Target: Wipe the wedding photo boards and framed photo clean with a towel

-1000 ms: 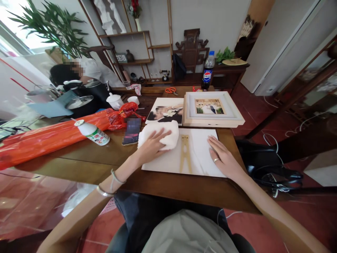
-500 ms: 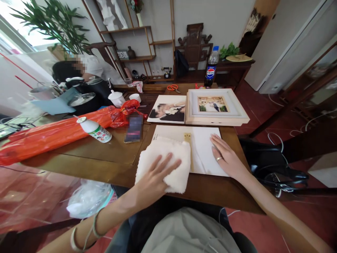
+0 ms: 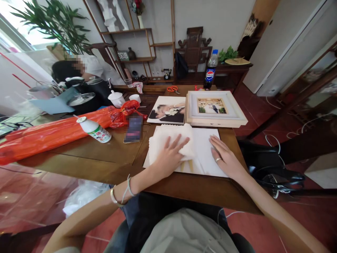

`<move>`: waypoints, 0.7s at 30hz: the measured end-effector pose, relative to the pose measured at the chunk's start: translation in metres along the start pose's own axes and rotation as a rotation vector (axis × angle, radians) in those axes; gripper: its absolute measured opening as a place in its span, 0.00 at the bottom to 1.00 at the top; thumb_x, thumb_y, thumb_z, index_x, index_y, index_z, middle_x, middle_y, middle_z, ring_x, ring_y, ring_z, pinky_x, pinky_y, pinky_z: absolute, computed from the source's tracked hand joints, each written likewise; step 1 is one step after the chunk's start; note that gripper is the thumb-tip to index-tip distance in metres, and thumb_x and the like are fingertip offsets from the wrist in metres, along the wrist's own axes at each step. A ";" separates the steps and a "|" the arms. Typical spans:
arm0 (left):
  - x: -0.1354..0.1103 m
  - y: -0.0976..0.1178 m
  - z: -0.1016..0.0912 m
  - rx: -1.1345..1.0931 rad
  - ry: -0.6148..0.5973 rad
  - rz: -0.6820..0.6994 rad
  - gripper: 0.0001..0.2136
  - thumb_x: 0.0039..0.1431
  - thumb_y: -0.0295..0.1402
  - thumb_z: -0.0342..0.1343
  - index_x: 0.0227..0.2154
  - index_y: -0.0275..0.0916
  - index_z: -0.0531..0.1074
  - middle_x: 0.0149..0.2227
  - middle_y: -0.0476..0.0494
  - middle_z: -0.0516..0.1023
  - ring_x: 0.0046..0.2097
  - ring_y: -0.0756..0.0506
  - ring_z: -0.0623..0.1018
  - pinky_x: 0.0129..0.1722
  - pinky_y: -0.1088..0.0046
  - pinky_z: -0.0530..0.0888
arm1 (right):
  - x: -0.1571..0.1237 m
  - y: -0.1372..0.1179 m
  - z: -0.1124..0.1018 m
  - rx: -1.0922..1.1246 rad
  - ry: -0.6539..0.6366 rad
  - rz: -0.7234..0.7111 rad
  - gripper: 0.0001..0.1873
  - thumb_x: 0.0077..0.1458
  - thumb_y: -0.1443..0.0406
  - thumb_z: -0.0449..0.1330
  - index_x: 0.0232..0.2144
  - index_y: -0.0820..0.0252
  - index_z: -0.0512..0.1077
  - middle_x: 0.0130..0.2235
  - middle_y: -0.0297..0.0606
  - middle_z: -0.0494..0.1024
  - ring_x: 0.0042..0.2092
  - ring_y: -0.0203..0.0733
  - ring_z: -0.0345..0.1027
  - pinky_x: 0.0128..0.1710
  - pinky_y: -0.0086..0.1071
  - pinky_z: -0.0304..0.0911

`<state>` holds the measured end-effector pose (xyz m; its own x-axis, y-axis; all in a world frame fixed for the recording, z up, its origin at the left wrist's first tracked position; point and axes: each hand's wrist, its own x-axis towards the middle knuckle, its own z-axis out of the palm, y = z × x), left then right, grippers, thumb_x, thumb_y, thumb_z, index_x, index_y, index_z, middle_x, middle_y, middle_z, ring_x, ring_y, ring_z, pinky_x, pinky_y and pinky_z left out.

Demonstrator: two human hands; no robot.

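A white board with a wooden stand piece (image 3: 202,154) lies flat on the brown wooden table (image 3: 105,154) in front of me. My left hand (image 3: 168,156) presses flat, fingers spread, on a white folded cloth (image 3: 164,138) that covers the board's left half. My right hand (image 3: 225,158), with a ring, lies flat and open on the board's right edge. Behind the board are an unframed photo print (image 3: 167,110) and a white picture frame (image 3: 214,110) holding a small photo.
A phone (image 3: 133,128), a white bottle (image 3: 93,130) and a long orange plastic bag (image 3: 52,135) lie to the left. Scissors (image 3: 172,89) and a cola bottle (image 3: 210,72) stand at the far edge. Another person sits at far left by pots. A black bag (image 3: 273,168) sits right of the table.
My left hand has swept the cloth from the board's top left down to the near table edge, then back up onto the board. My right hand has stayed put.
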<state>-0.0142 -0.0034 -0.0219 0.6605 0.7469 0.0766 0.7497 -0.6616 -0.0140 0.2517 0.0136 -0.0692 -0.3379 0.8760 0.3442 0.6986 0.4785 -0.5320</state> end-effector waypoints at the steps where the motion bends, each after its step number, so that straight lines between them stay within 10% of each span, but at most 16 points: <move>1: -0.007 0.006 0.001 -0.001 0.012 0.016 0.06 0.60 0.29 0.58 0.32 0.38 0.80 0.69 0.43 0.48 0.69 0.30 0.49 0.64 0.40 0.50 | 0.000 0.000 0.000 -0.001 -0.001 0.002 0.26 0.66 0.59 0.46 0.62 0.62 0.61 0.65 0.46 0.60 0.67 0.47 0.47 0.67 0.49 0.48; 10: -0.071 0.037 -0.013 -0.113 0.029 0.226 0.04 0.56 0.32 0.62 0.29 0.40 0.80 0.70 0.49 0.48 0.70 0.33 0.46 0.68 0.47 0.37 | 0.000 0.000 -0.001 -0.009 -0.001 -0.001 0.26 0.66 0.59 0.46 0.63 0.61 0.60 0.65 0.46 0.59 0.67 0.46 0.47 0.66 0.50 0.48; 17: -0.033 -0.033 -0.024 -0.128 -0.034 0.081 0.08 0.58 0.24 0.53 0.35 0.36 0.77 0.68 0.39 0.52 0.68 0.36 0.54 0.65 0.50 0.55 | -0.001 0.000 0.000 -0.005 0.003 -0.009 0.26 0.66 0.60 0.46 0.62 0.65 0.60 0.65 0.48 0.60 0.67 0.46 0.48 0.66 0.49 0.48; 21: -0.009 -0.081 -0.029 -0.072 -0.090 -0.008 0.06 0.54 0.23 0.52 0.33 0.33 0.74 0.49 0.32 0.76 0.55 0.37 0.73 0.53 0.62 0.71 | -0.001 0.002 0.002 -0.008 0.006 -0.017 0.26 0.66 0.60 0.46 0.62 0.64 0.60 0.65 0.47 0.60 0.67 0.45 0.47 0.66 0.49 0.48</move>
<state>-0.0821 0.0408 0.0078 0.6576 0.7532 -0.0139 0.7526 -0.6560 0.0579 0.2526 0.0135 -0.0718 -0.3458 0.8676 0.3575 0.6979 0.4924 -0.5201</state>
